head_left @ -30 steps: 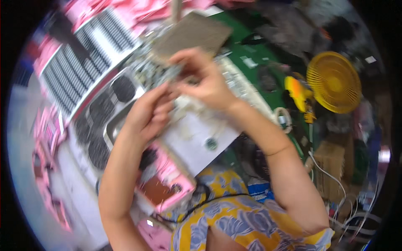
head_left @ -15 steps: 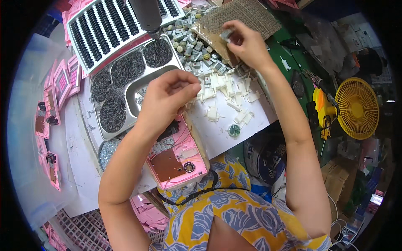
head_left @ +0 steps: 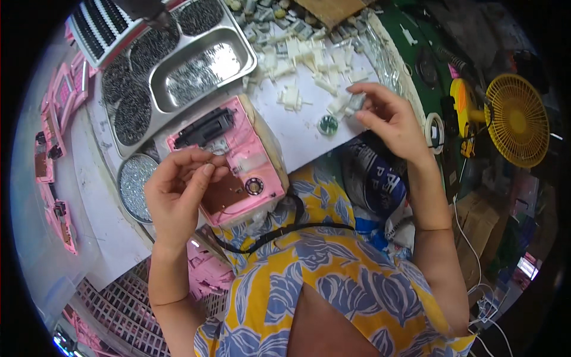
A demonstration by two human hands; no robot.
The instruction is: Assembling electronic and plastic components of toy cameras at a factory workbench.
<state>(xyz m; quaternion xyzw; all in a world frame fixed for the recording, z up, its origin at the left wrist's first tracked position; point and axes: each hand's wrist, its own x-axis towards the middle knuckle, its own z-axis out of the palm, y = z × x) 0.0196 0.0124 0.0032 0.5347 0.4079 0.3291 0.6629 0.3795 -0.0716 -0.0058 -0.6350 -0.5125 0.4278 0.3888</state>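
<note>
My right hand [head_left: 392, 122] pinches a small grey motor [head_left: 356, 103] between thumb and fingers, to the right of the white plastic parts [head_left: 291, 97]. My left hand [head_left: 181, 193] is over the left side of an open pink plastic housing [head_left: 269, 172], thumb and fingertips pressed together; anything in them is too small to make out. Inside the housing are a black part [head_left: 207, 128], thin wires, a brown panel and a round black-rimmed piece [head_left: 254, 186]. A small round container with green contents [head_left: 328, 125] stands on the white work surface, near my right hand.
A metal tray [head_left: 252, 59] of dark screws lies behind the housing, with a dark tool [head_left: 143, 9] above it. A round dish of silvery bits [head_left: 135, 187] sits left. Grey motors [head_left: 262, 30] are heaped at the back. A yellow fan [head_left: 517, 121] stands right.
My right hand has come back toward me from the motor heap with the grey motor. My left hand has moved down and left, from beside the white parts to the pink housing. The view has shifted.
</note>
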